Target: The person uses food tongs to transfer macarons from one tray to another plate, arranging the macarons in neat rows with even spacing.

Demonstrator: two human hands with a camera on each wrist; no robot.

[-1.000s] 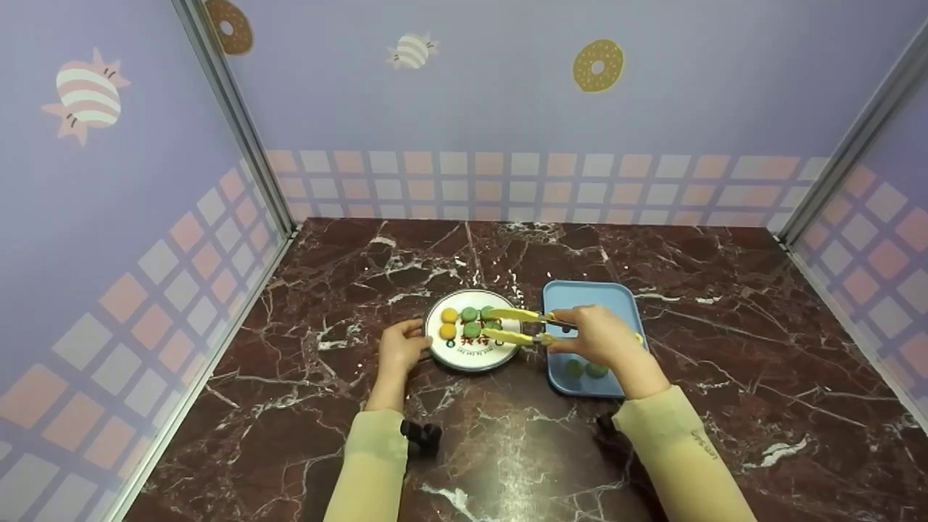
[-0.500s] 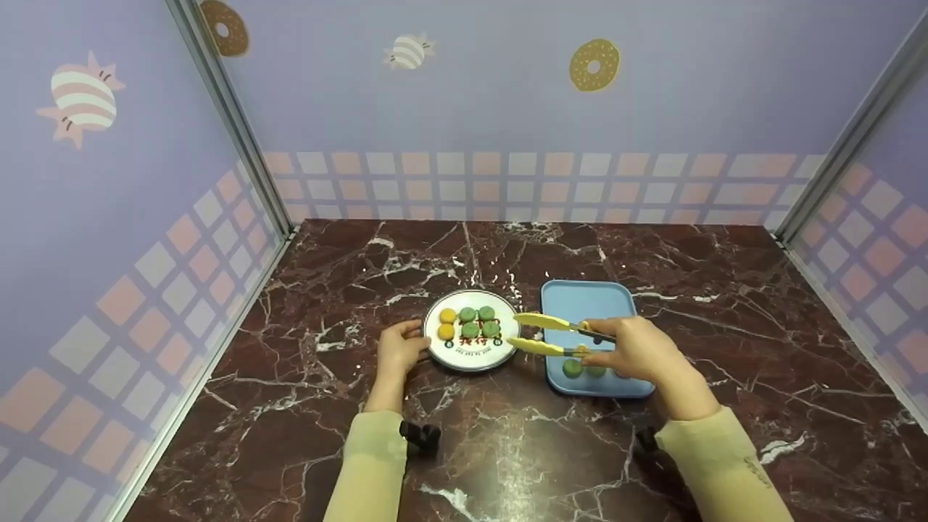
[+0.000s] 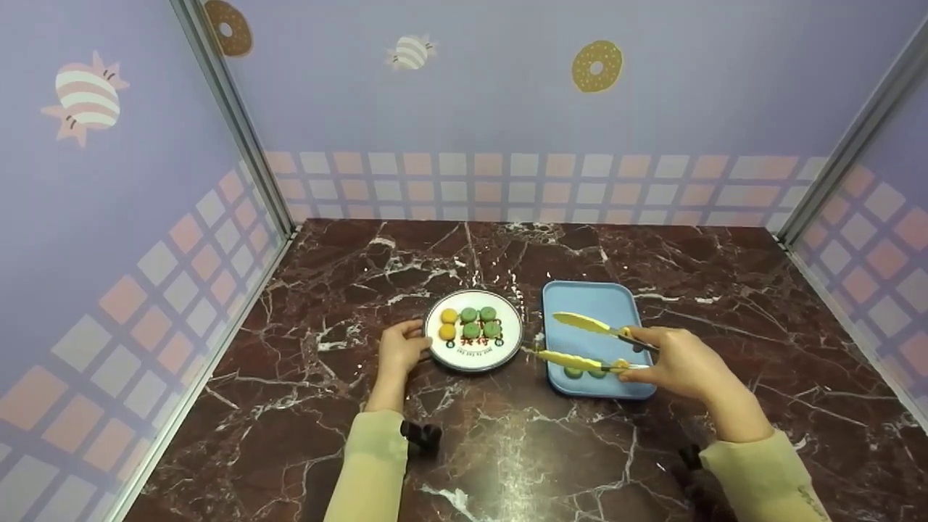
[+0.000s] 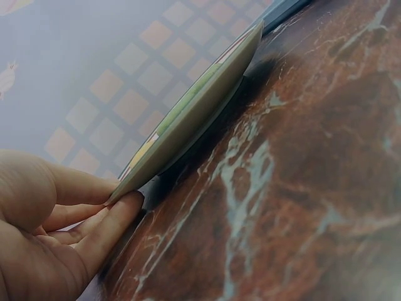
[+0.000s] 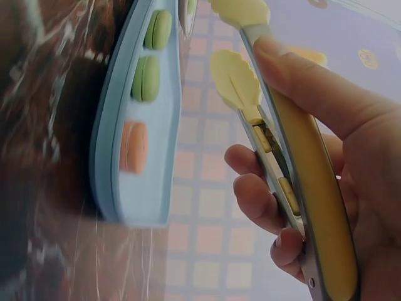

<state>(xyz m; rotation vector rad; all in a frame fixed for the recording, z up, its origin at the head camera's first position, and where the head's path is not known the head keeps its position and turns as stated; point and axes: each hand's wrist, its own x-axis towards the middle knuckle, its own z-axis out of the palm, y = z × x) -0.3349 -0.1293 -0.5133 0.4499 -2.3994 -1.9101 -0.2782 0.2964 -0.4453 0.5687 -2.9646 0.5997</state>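
Observation:
My left hand [image 3: 401, 349] pinches the left rim of a round white plate [image 3: 475, 359]; the left wrist view shows the thumb above the edge and fingers beneath. Two yellow macarons [image 3: 448, 331] and several green macarons [image 3: 472, 330] lie on the plate in two rows. My right hand [image 3: 685, 362] grips yellow-tipped tongs [image 3: 580, 361], spread apart with nothing between the tips, over a blue tray [image 3: 580, 296]. The right wrist view shows two green macarons [image 5: 146, 78] and one orange macaron [image 5: 133, 147] in the tray. From the head camera, the tongs and hand partly cover these.
Plate and tray sit side by side on a dark red marbled table [image 3: 348, 275], with a narrow gap between them. A lilac back wall [image 3: 500, 109] and side walls enclose the table.
The tongs have drawn back to the right, from over the plate's green macarons to above the tray. Left hand and plate stay in place.

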